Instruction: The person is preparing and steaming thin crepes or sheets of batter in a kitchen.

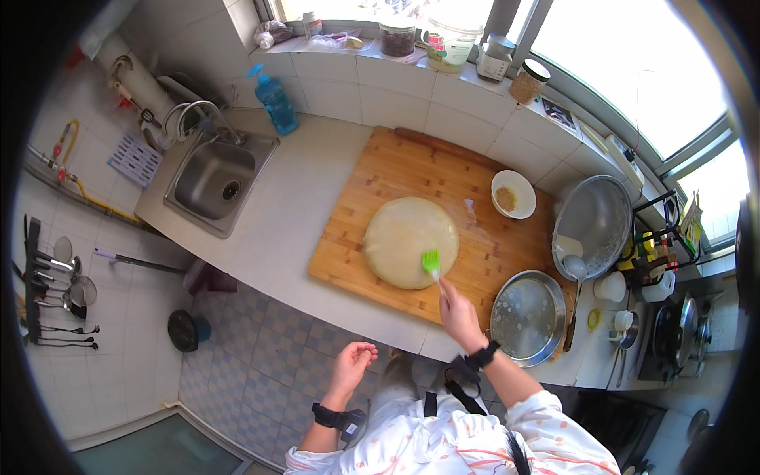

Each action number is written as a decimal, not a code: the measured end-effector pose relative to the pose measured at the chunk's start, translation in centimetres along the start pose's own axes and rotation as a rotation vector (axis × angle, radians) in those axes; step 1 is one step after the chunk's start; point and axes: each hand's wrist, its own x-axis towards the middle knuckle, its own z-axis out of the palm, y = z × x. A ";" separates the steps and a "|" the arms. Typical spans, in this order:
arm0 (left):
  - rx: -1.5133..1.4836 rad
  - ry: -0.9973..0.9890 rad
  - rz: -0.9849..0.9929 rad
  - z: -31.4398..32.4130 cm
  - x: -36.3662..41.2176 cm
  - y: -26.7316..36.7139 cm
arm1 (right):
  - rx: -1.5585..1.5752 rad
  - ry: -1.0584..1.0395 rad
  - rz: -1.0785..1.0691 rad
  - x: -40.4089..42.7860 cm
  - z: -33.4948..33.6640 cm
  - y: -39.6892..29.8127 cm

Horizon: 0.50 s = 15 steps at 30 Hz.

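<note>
My right hand [459,313] grips the handle of a green silicone pastry brush [431,260]. Its bristles rest on the near right part of a large round of pale dough [407,234]. Under the dough lies a wooden board [350,205] on the counter. My left hand [354,363] hangs in front of the counter edge, its fingers curled together with nothing seen in them. Behind the dough, to the right, a white bowl [525,190] holds some light brown crumbly stuff.
Right of the board stand a round metal pan [528,314] and a large metal basin [594,219] with a ladle [575,267]. A rolling pin [445,148] lies along the board's back edge. To the left are a sink [214,172] and a blue pump bottle [276,104].
</note>
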 end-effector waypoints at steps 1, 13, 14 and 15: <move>-0.005 0.008 0.005 -0.2 -0.1 0.0 | -0.007 -0.065 -0.008 -1.7 -0.4 -0.4; -0.059 0.022 0.049 0.1 2.2 2.2 | 0.097 -0.123 0.007 7.7 3.9 -4.7; -0.078 0.019 0.065 -0.1 2.1 2.1 | 0.107 -0.143 -0.113 4.5 4.4 -4.6; -0.078 0.021 0.067 -0.3 2.2 2.1 | 0.116 -0.158 -0.234 2.8 4.4 -4.4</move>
